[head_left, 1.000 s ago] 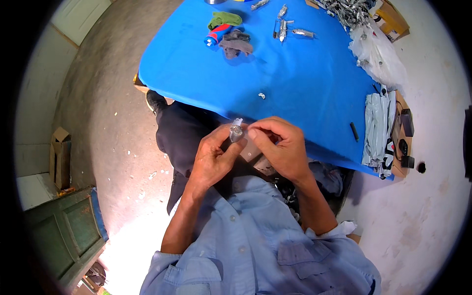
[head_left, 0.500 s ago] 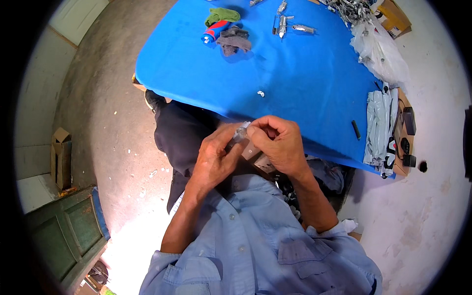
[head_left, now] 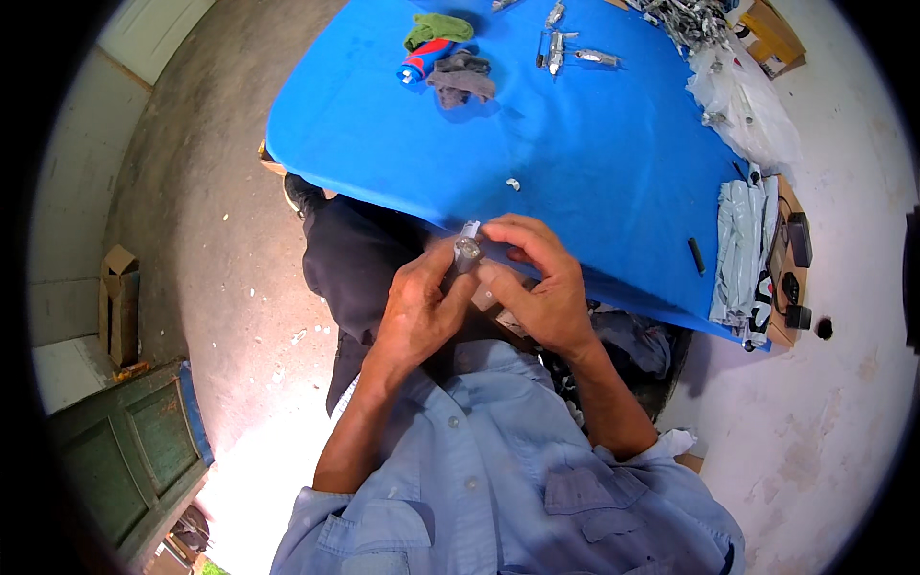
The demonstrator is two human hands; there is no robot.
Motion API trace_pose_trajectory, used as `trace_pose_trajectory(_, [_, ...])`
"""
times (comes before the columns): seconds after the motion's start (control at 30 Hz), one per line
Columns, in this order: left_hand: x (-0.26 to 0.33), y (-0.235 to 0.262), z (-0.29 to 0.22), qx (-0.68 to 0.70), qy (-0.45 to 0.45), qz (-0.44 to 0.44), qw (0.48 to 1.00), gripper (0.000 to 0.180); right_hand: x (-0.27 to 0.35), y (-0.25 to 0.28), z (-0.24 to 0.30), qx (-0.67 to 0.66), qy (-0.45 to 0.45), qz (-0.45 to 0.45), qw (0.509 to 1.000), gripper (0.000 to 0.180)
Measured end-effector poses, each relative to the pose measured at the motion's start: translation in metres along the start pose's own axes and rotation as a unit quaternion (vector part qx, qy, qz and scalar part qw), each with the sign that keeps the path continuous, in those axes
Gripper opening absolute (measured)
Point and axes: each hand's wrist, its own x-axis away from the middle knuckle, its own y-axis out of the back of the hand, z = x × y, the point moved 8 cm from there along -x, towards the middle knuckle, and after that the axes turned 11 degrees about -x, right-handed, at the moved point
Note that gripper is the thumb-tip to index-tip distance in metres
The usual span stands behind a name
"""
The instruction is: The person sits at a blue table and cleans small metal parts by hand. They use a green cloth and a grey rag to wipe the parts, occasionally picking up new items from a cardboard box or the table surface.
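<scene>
My left hand is closed, with thumb and fingers pinching a small silvery item with a round, glassy face. A white tab sticks up from its top. Its exact kind is too small to make out. Close on its right is my right hand, thumb and forefinger spread apart with no object visible between them. The forefinger tip comes near the white tab; whether it touches I cannot tell. Both hands are above my lap, at the near edge of the blue-covered table.
Several silvery items lie at the table's far side. A green cloth, a red-and-blue tube and a grey cloth sit far left. On the right are a silvery pile, plastic bags and a dark stick. A white scrap lies mid-table.
My right thumb and forefinger have parted from their pinch beside the item. The item's round face and white tab now show more plainly. My left hand keeps its hold.
</scene>
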Motion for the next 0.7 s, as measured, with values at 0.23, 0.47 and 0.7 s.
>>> trace_pose_trajectory(0.23, [0.002,0.0,-0.008,0.016,-0.043,-0.01,0.999,0.027,-0.002,-0.013,0.008,0.025,0.015,0.044,0.999,0.035])
trace_pose_trajectory(0.47, [0.004,-0.003,-0.005,0.019,-0.05,-0.007,0.999,0.024,0.0,-0.013,0.004,-0.024,0.035,0.034,0.999,0.033])
trace_pose_trajectory(0.7, [0.006,-0.005,-0.001,0.023,-0.039,-0.002,0.999,0.022,0.0,-0.013,0.006,-0.014,0.066,0.031,0.997,0.031])
